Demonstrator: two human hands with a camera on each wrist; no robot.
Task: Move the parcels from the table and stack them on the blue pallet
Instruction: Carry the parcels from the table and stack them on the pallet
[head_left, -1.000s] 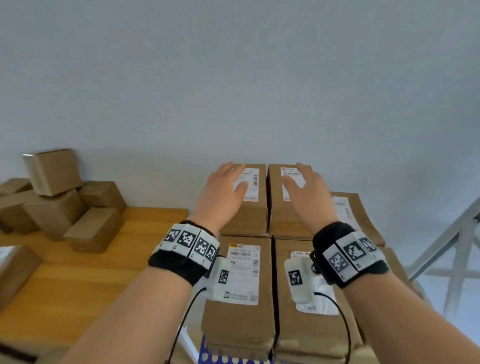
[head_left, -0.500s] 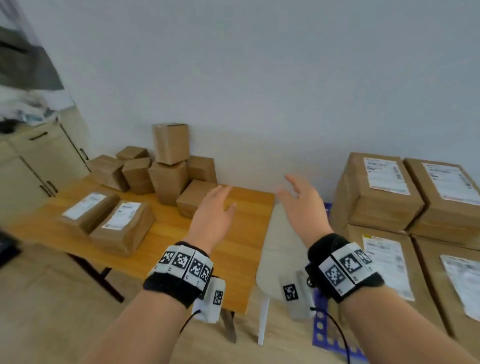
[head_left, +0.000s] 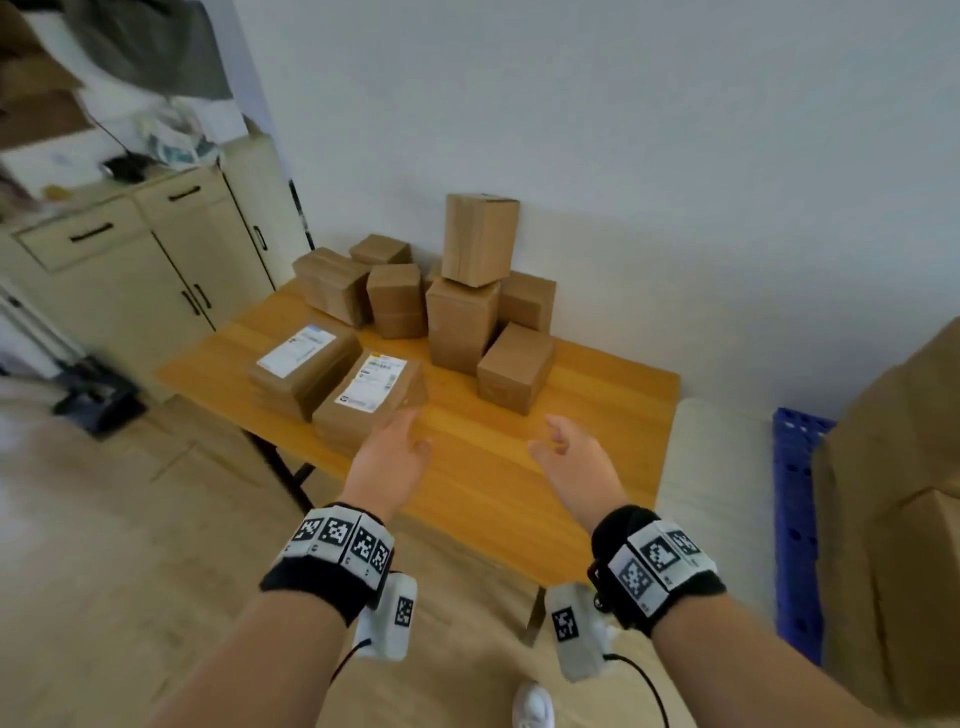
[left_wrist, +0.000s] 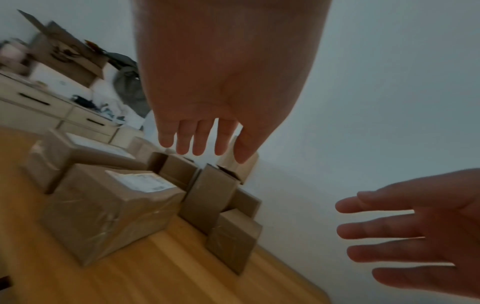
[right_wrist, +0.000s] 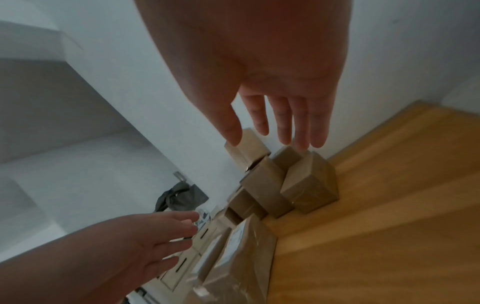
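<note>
— What are your fingers doing?

— On my left hand (head_left: 388, 457) the fingers (left_wrist: 200, 139) are stretched out and nearly side by side, holding nothing. My right hand (head_left: 569, 460) is the same: fingers (right_wrist: 285, 123) straight, slightly spread, empty. Both hands hover palm-inward above the orange-brown wooden table (head_left: 483, 467), apart from each other.

— And the parcels?

— Take the table as the landmark. On its near left part lie two flat brown cardboard parcels with white shipping labels (head_left: 369, 397), side by side and touching; my left fingertips are just short of the nearer one's corner. At the table's far edge, against the pale grey wall (head_left: 623, 156), stands a cluster of small plain brown cardboard boxes (head_left: 462, 322), one of them perched upright on top of another. One small box sits in front of that cluster, ahead of my right hand.

— The pallet?

— To the right of the table, a strip of the blue perforated plastic pallet (head_left: 795, 519) shows, with large brown cardboard parcels (head_left: 893, 493) stacked on it. Left of the table stands a cream cabinet with black handles (head_left: 130, 270), with blurred clutter on top.
</note>
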